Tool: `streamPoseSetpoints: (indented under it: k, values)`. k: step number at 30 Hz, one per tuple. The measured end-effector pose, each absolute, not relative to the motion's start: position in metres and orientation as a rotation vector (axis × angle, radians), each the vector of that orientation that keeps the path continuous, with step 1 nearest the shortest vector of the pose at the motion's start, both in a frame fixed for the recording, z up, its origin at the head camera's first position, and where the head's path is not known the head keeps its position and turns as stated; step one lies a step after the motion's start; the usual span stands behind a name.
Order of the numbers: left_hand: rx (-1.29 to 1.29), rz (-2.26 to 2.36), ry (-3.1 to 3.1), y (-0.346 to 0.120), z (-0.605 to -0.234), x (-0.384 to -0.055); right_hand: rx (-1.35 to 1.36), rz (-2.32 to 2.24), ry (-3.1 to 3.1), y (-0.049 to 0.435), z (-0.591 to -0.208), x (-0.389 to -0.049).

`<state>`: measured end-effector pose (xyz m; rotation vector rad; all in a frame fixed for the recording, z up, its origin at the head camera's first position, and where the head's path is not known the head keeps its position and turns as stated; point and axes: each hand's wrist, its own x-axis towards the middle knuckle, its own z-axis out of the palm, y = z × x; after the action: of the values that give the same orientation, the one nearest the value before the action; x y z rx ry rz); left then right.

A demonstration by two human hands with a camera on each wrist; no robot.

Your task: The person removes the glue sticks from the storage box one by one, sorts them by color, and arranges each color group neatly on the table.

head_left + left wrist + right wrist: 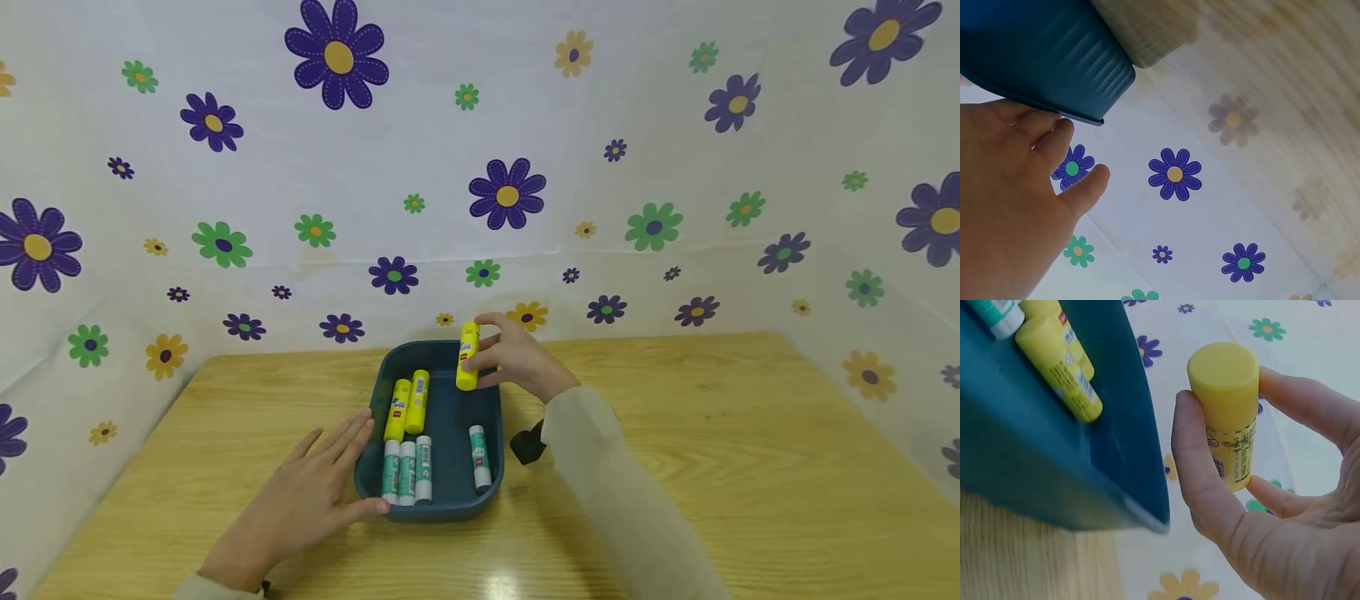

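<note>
My right hand (521, 358) pinches a yellow glue stick (468, 354) between thumb and fingers, over the far right corner of a dark teal bin (450, 417). In the right wrist view the held glue stick (1225, 406) stands near the bin's rim, apart from it. Two yellow glue sticks (417, 404) lie side by side at the bin's far left. Three white-and-green glue sticks (423, 471) lie at its near left, and one more white-and-green glue stick (480, 458) at its near right. Fairly straight fingers of my left hand (307, 492) touch the bin's left rim.
The bin stands on a wood-grain table (675, 433). A white flower-printed cloth (420, 150) rises behind the table and at both sides. A small black object (529, 444) shows beside the bin, close to the right sleeve (622, 492).
</note>
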<state>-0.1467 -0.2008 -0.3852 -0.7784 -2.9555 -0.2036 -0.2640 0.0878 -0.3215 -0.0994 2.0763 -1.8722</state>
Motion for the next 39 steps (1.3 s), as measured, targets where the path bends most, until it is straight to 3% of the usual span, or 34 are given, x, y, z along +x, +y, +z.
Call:
streamPoseSetpoints:
  k: [39]
  values:
    - [-0.779, -0.221, -2.969, -0.2, -0.386, -0.146, -0.136, -1.711, 2.246, 0.21, -0.337, -0.252]
